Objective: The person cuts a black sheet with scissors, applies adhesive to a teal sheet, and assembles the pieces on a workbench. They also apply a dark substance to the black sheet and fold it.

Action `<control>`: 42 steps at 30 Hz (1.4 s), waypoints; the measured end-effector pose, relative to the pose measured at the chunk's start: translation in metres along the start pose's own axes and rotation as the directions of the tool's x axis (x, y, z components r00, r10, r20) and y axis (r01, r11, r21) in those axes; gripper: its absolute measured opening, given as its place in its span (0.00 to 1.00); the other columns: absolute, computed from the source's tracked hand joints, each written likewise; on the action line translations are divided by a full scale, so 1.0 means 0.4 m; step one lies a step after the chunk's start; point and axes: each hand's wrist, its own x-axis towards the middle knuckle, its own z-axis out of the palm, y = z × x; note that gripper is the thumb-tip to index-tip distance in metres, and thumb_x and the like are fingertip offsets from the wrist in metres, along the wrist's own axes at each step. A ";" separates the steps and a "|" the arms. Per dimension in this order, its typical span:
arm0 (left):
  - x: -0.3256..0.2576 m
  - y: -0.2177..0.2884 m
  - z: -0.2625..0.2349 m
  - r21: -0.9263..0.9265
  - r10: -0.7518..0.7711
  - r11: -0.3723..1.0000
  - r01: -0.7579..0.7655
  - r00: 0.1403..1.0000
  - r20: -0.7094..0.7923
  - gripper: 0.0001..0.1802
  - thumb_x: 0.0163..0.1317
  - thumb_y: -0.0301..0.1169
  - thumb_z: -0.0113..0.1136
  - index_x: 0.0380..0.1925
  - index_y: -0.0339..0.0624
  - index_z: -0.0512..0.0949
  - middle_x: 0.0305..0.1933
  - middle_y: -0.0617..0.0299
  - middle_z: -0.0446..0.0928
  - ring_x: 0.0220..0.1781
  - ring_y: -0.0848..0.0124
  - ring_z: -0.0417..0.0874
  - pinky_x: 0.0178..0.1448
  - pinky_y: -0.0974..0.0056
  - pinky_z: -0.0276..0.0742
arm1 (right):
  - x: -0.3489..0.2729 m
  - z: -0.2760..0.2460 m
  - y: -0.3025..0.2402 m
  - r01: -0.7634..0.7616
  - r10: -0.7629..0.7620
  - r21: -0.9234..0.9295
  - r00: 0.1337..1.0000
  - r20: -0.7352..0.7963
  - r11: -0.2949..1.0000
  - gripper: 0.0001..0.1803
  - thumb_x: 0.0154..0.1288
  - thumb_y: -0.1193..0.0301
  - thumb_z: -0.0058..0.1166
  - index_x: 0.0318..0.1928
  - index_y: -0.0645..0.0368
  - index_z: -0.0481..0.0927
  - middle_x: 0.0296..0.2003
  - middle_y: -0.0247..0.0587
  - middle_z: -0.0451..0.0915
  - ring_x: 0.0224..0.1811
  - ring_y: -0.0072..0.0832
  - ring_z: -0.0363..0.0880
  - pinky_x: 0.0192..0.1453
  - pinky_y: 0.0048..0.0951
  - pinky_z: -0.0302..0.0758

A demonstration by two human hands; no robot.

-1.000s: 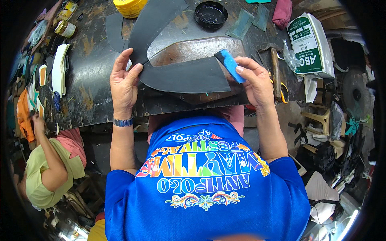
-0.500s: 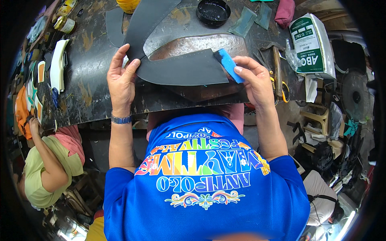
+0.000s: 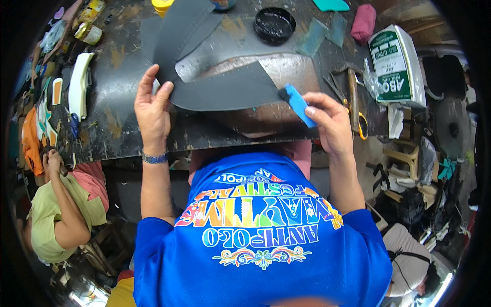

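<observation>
1. Left hand (image 3: 152, 110) is pressed flat on the left end of a dark grey curved sheet piece (image 3: 225, 92), thumb and fingers spread over its edge, pinning it to the stained workbench (image 3: 117, 133).
2. Right hand (image 3: 330, 123) has its fingers pinched shut around a small blue block (image 3: 299, 105), whose upper tip touches the right end of that piece.
3. The key bit: the piece's long axis runs left to right, roughly level, from one hand to the other. So it lies straight to the left of the blue block, with the right hand at one end and the left at the other.
4. It's sitting on a shiny worn metal plate (image 3: 291, 69) mid-bench, overlapping another dark sheet (image 3: 179, 36) that fans up and away to the upper left.
5. Nearby: a round black lid (image 3: 274, 24) further back, scissors with yellow handles (image 3: 355, 102) just right of the right hand, and a green-and-white bag (image 3: 391, 64) beyond. Nothing sits on the piece between the hands.
</observation>
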 end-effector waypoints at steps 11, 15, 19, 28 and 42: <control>0.113 0.322 -0.080 0.241 0.451 0.863 -0.444 0.892 0.028 0.28 0.63 0.16 0.62 0.64 0.38 0.71 0.56 0.58 0.75 0.56 0.72 0.77 0.58 0.71 0.76 | 0.080 0.010 0.034 0.112 -0.097 0.341 0.994 -0.059 0.933 0.15 0.66 0.79 0.56 0.53 0.64 0.78 0.42 0.38 0.82 0.42 0.23 0.82 0.49 0.29 0.83; 0.268 0.490 -0.085 0.379 0.563 0.751 -0.540 0.824 0.060 0.27 0.64 0.21 0.64 0.63 0.37 0.71 0.52 0.54 0.79 0.51 0.70 0.82 0.54 0.66 0.82 | 0.128 0.035 0.088 0.312 -0.250 0.283 0.940 -0.233 0.907 0.20 0.67 0.78 0.56 0.59 0.64 0.73 0.43 0.36 0.80 0.42 0.23 0.81 0.50 0.29 0.81; 0.466 0.542 -0.015 0.447 0.621 0.660 -0.604 0.773 0.128 0.23 0.66 0.21 0.62 0.61 0.38 0.74 0.52 0.59 0.80 0.51 0.72 0.82 0.56 0.66 0.81 | 0.136 0.052 0.124 0.441 -0.375 0.153 0.867 -0.328 0.885 0.23 0.66 0.81 0.56 0.61 0.63 0.72 0.41 0.34 0.78 0.43 0.19 0.77 0.49 0.24 0.77; 0.740 0.270 0.302 0.661 0.674 -0.048 -0.748 0.465 0.575 0.09 0.56 0.24 0.57 0.38 0.42 0.81 0.37 0.51 0.80 0.43 0.54 0.81 0.49 0.55 0.77 | 0.124 0.064 0.116 0.411 -0.374 0.086 0.884 -0.281 0.908 0.26 0.65 0.81 0.57 0.63 0.61 0.71 0.40 0.34 0.79 0.42 0.17 0.75 0.49 0.19 0.71; 0.649 0.149 0.375 0.650 0.476 0.043 -0.759 0.588 0.655 0.23 0.55 0.25 0.56 0.54 0.46 0.79 0.57 0.49 0.79 0.58 0.56 0.80 0.63 0.55 0.75 | 0.119 0.060 0.113 0.394 -0.360 0.123 0.904 -0.230 0.911 0.26 0.65 0.81 0.57 0.63 0.63 0.71 0.41 0.34 0.80 0.42 0.17 0.75 0.49 0.19 0.70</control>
